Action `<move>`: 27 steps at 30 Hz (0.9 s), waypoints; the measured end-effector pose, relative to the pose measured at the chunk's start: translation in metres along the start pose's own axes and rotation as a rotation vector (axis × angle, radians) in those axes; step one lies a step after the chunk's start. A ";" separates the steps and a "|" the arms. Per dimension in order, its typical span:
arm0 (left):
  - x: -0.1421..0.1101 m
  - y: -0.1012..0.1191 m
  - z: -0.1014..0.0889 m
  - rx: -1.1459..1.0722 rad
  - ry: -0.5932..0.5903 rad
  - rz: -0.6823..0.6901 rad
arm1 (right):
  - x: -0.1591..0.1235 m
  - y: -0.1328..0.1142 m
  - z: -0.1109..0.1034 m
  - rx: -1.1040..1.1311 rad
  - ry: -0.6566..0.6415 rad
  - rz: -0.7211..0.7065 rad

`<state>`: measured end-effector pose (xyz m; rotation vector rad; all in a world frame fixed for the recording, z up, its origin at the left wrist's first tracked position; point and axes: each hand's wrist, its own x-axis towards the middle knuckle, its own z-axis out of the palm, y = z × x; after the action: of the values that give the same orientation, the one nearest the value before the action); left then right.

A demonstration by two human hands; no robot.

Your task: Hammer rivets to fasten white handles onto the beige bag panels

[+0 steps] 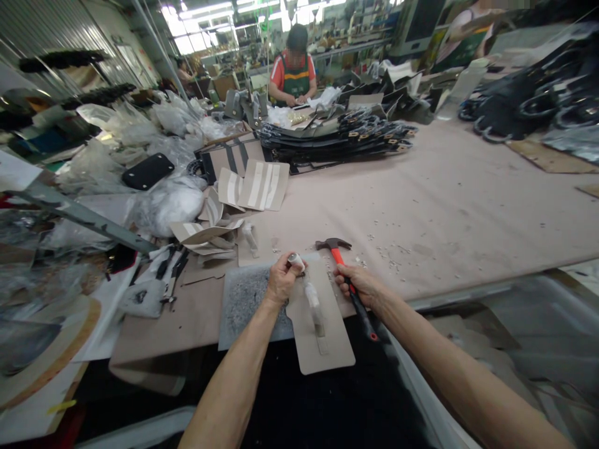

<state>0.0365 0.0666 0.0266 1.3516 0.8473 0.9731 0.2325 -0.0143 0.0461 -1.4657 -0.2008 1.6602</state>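
My left hand (pixel 281 279) is closed around a small white cylindrical tool (pixel 296 261), standing upright on a tan shaped piece (pixel 322 343). That piece lies over the table's near edge and partly on a grey pitted pad (pixel 246 302). A clear strip (pixel 314 305) runs down the middle of the tan piece. My right hand (pixel 361 285) grips the red and black handle of a claw hammer (pixel 340 259), its dark head held just above the table, to the right of the white tool.
Tan pieces with white strips (pixel 255 185) and plastic bags (pixel 168 202) pile up at left. Stacked black straps (pixel 337 137) lie farther back, where a person in a green apron (pixel 294 72) works. Small white scraps (pixel 388 249) dot the pink table surface (pixel 468 199).
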 end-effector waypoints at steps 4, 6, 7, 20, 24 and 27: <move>0.001 -0.005 -0.001 -0.051 -0.002 -0.007 | 0.000 0.000 0.001 -0.011 0.010 -0.003; 0.001 -0.005 -0.001 -0.064 -0.004 -0.008 | 0.001 0.000 0.000 -0.013 0.010 -0.003; 0.001 -0.005 -0.001 -0.064 -0.005 -0.007 | 0.001 0.000 0.000 -0.014 0.009 -0.005; -0.009 0.006 0.005 0.248 -0.017 0.132 | 0.003 0.000 -0.002 -0.074 -0.020 -0.031; -0.015 0.006 0.008 0.302 -0.038 0.199 | -0.001 0.002 0.003 -0.157 0.026 -0.074; -0.015 0.007 0.008 0.275 -0.049 0.179 | -0.020 0.000 0.004 -0.231 0.100 -0.185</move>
<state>0.0374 0.0494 0.0337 1.7032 0.8562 0.9810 0.2273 -0.0265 0.0612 -1.6441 -0.4719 1.4481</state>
